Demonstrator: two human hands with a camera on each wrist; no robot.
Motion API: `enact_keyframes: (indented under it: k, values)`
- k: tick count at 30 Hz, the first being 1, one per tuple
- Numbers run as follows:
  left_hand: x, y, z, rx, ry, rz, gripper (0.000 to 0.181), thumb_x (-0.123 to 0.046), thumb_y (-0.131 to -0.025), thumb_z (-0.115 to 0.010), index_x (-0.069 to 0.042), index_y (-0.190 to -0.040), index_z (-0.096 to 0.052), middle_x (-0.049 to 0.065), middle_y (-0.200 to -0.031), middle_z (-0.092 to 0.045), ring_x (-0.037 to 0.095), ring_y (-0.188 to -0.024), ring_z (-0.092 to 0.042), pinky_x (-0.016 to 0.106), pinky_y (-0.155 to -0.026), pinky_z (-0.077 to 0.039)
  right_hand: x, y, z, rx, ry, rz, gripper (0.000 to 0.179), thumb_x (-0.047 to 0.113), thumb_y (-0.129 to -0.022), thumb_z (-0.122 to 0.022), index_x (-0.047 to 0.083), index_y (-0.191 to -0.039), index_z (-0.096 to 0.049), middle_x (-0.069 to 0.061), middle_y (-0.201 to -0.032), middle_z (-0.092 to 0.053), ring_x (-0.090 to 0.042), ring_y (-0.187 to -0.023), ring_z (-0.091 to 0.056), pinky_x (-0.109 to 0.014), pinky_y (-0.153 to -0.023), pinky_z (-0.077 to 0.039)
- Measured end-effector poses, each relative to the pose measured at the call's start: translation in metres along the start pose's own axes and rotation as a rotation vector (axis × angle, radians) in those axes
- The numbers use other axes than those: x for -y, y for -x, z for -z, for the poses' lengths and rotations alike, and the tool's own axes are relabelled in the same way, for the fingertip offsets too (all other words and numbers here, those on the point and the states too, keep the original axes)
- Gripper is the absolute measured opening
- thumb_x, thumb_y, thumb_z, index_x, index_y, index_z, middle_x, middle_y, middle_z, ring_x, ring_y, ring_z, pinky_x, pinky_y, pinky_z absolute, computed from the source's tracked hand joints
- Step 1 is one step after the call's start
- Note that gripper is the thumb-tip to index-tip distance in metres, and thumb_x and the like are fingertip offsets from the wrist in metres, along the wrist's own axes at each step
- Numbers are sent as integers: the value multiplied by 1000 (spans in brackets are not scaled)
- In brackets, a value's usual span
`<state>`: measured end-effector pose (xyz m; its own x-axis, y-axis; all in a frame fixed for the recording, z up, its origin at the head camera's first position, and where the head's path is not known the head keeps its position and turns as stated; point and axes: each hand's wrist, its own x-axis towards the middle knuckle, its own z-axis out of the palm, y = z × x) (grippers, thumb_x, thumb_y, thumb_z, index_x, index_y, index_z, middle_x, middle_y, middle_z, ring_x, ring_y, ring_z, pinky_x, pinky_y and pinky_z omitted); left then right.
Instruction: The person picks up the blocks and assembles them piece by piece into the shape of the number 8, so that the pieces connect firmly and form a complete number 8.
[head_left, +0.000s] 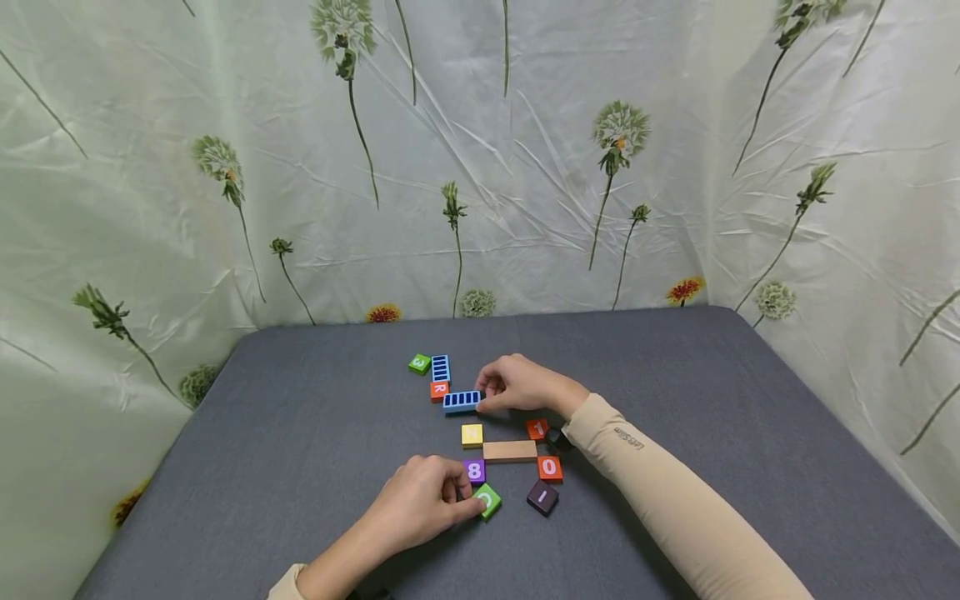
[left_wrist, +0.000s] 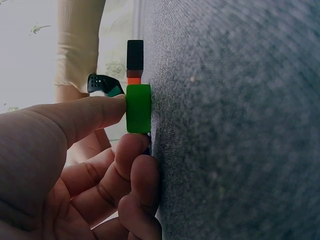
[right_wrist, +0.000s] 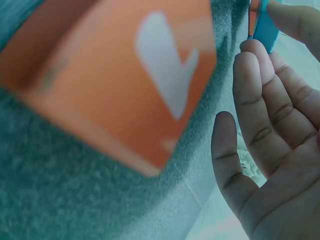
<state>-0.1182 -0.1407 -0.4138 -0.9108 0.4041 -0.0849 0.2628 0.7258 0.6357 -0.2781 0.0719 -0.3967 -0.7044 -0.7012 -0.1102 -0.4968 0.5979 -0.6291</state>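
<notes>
At the lower middle of the head view, my left hand (head_left: 422, 500) pinches a small green tile (head_left: 489, 497) between thumb and index finger. A white letter shows partly on its face. The green tile (left_wrist: 138, 109) stands close over the grey cloth in the left wrist view. Farther forward, my right hand (head_left: 525, 385) holds the right end of a blue slotted block (head_left: 460, 403) between thumb and fingertips. In the right wrist view only an end of the blue block (right_wrist: 268, 31) shows. A purple 8 tile (head_left: 474, 472) lies beside the left fingertips.
Between the hands lies a plain wooden bar (head_left: 510, 452), with a yellow tile (head_left: 472, 436), an orange 0 tile (head_left: 550, 468) and a red 1 tile (head_left: 536, 428) around it. A dark tile (head_left: 542, 497) is nearer. Another blue block (head_left: 440, 368) stands beyond, beside a green 3 tile (head_left: 419, 363) and an orange R tile (head_left: 439, 391).
</notes>
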Motion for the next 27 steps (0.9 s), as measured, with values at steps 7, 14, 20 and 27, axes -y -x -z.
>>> enact_keyframes:
  k: [7,14,20,27]
  values:
    - [-1,0,-1,0,1,0,27,-34,-88,-88,-24,-76,-67,-13,-62,-52,3,-57,-47,22,-53,-34,1,11,7,-28,7,16,24,26,-98,-80,6,-112,-76,3,-86,-69,-5,-73,-57,-22,-68,-48]
    - [0,0,-1,-10,-2,0,27,-34,-88,-89,-24,-75,-66,-13,-61,-52,2,-57,-47,22,-53,-34,2,29,15,-72,-15,54,28,26,-97,-80,3,-113,-75,2,-87,-71,-6,-76,-60,-23,-71,-50]
    - [0,1,-1,-22,-2,-9,28,-33,-87,-89,-25,-74,-66,-14,-60,-51,2,-57,-46,23,-53,-34,3,41,16,-90,-6,84,29,27,-97,-79,3,-113,-75,3,-88,-71,-5,-77,-61,-23,-72,-51]
    - [1,0,-2,-21,4,-20,28,-33,-87,-89,-25,-74,-66,-14,-60,-51,1,-56,-46,22,-53,-34,7,56,18,-82,6,91,29,28,-98,-79,3,-113,-75,6,-87,-70,-4,-78,-62,-24,-75,-53]
